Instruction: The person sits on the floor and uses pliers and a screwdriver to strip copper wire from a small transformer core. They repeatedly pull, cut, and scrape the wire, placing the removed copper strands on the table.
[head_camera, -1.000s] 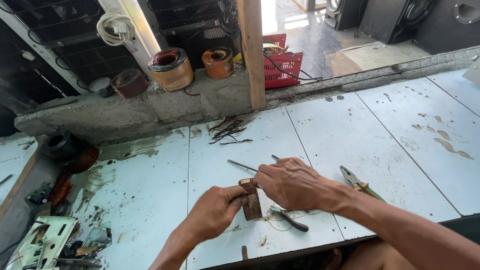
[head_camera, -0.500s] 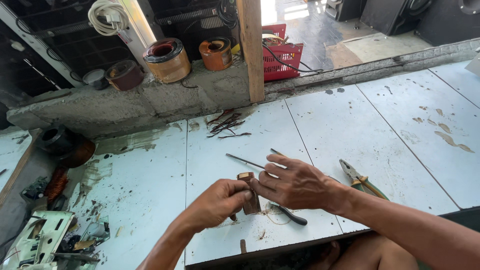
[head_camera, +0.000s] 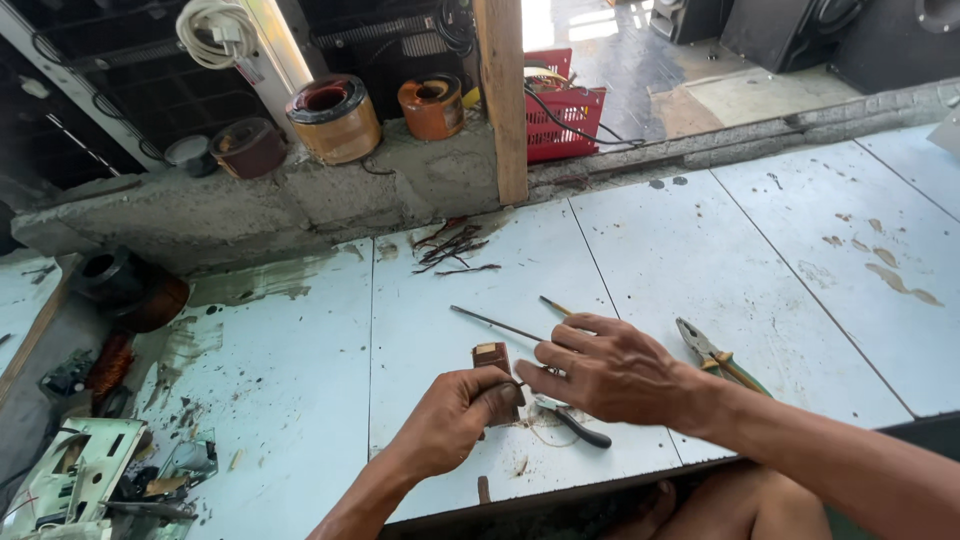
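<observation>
both my hands meet over the white table (head_camera: 760, 270). left hand (head_camera: 455, 420) is wrapped tight around a small brown block (head_camera: 494, 358), holding it upright just above the table's near edge. right hand (head_camera: 610, 370) has its fingers together at the block's side, maybe pinching a thin wire, too small to tell. pliers (head_camera: 715, 355) lie just right of my wrist. a thin rod (head_camera: 495, 323) lies behind the block.

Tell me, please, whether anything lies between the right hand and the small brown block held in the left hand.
Nothing visible does. The left hand grips the small brown block upright, and the right hand has its fingertips right at the block's side, above the white table.
</observation>
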